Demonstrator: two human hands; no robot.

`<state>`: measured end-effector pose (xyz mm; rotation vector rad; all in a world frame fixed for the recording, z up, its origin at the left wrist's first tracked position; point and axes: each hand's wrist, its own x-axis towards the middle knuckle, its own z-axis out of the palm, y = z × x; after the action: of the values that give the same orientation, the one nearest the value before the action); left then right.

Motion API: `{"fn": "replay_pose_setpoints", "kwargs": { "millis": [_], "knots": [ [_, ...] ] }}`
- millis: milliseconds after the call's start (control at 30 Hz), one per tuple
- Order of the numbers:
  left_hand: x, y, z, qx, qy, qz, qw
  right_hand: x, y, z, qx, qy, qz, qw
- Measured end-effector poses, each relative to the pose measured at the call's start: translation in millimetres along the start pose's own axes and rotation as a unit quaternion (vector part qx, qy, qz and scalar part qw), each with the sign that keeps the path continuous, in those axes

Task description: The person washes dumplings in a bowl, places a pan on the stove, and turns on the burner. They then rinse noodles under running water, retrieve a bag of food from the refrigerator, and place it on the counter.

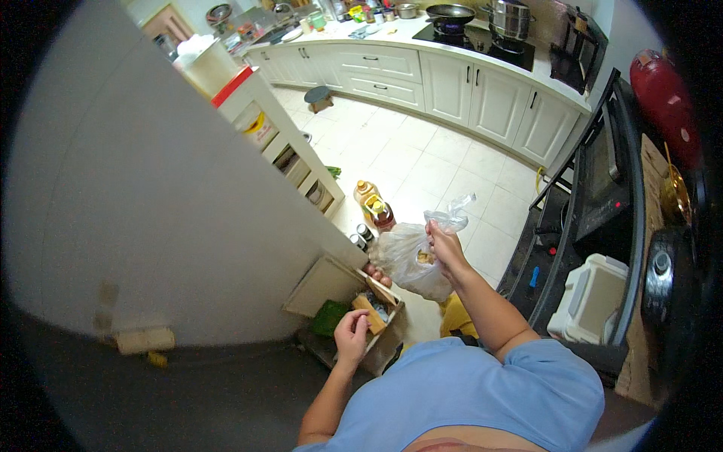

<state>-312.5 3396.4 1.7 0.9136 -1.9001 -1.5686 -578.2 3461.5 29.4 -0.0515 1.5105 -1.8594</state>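
Observation:
My right hand (445, 247) grips the gathered neck of a translucent plastic bag (409, 257), which hangs in front of me. Its contents are pale and lumpy, but I cannot tell what they are. My left hand (351, 334) is over an open box (390, 333) on the floor side, its fingers curled and nothing visible in them. Close by that hand, a tan block-like item (370, 314) and a green item (329, 317) lie in or beside the box. Several reddish-brown round items (378, 275) sit at the box's far end, partly behind the bag.
Bottles of oil or sauce (382, 213) stand on the tiled floor beyond the bag. A partition wall (186, 198) rises on the left. At right is a black rack (635, 226) holding a white lidded container (590, 299). A kitchen counter (390, 42) with a hob curves across the back.

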Motion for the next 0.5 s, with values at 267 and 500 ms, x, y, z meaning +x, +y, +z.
{"fn": "replay_pose_setpoints", "kwargs": {
  "millis": [267, 500],
  "knots": [
    [182.4, -8.6, 67.2, 0.132, -0.096, 0.007, 0.987, 193.5, -71.4, -34.7, 0.027, -0.029, 0.077, 0.996],
    [350.9, -1.6, 157.3, 0.111, -0.115, -0.071, 0.985, 352.9, -149.6, -52.6, 0.018, -0.036, 0.118, 0.992]
  ]
}}
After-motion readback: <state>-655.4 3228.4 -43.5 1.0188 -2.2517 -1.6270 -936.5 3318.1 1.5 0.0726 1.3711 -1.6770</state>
